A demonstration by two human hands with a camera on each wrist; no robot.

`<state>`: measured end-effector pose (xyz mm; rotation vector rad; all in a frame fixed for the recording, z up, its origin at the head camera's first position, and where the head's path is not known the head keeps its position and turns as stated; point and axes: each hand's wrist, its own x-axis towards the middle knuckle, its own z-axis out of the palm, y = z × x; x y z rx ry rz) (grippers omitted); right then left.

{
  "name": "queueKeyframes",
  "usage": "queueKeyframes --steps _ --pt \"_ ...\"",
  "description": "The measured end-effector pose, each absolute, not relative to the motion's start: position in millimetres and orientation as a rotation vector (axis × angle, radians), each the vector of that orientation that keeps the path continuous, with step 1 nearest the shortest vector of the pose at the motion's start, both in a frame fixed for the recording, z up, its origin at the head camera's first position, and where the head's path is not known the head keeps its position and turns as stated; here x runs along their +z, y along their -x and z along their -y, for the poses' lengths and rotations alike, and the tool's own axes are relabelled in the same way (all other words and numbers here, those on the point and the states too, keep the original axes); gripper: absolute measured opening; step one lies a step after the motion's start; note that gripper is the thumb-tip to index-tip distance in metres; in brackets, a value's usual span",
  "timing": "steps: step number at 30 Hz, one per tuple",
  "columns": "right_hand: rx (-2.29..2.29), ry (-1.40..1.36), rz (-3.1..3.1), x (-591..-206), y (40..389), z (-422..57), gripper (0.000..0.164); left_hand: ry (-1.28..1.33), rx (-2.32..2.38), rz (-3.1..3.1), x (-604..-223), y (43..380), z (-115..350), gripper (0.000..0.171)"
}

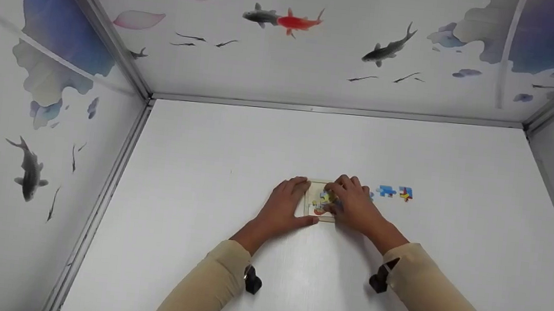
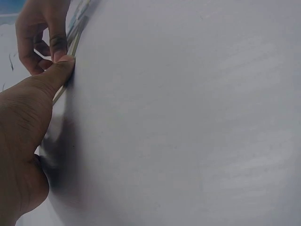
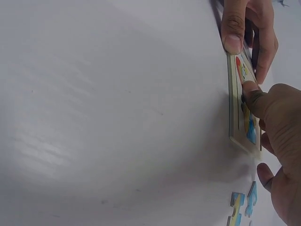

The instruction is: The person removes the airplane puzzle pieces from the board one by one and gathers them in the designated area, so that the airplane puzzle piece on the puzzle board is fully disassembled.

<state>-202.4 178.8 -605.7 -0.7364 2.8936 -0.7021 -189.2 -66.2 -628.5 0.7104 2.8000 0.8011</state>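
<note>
A small wooden jigsaw tray [image 1: 310, 195] with a pale raised rim lies on the white table, colourful pieces inside it. My left hand [image 1: 282, 205] holds the tray from the left, fingers at its far left corner and thumb [image 2: 63, 66] on the near rim. Over the tray's right part, my right hand [image 1: 358, 208] pinches a yellow-and-blue jigsaw piece [image 1: 325, 197] with bent fingers. In the right wrist view its thumb [image 3: 251, 89] is down on the picture inside the tray rim [image 3: 233, 103]. That hand hides much of the picture.
To the right of the tray lie loose jigsaw pieces, a blue one [image 1: 386, 191] and a blue, red and yellow one [image 1: 406, 193]. Another blue piece [image 1: 371, 195] shows partly behind the right hand. White panels [image 1: 317, 67] printed with fish enclose the table.
</note>
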Motion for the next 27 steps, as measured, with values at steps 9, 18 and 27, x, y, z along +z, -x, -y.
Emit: queueKeyframes --steps 9,18,27 --pt "-0.646 0.767 -2.915 -603.1 201.8 -177.2 0.041 -0.728 0.797 -2.813 -629.1 190.2 66.5 0.095" --pt "-0.637 0.776 -2.901 -603.6 200.3 -177.0 0.042 -0.712 0.790 -2.806 -627.5 188.9 66.0 0.095" --pt "-0.555 0.825 -2.915 -599.6 199.1 -175.9 0.041 -0.692 0.775 -2.796 -625.7 189.1 65.4 0.095"
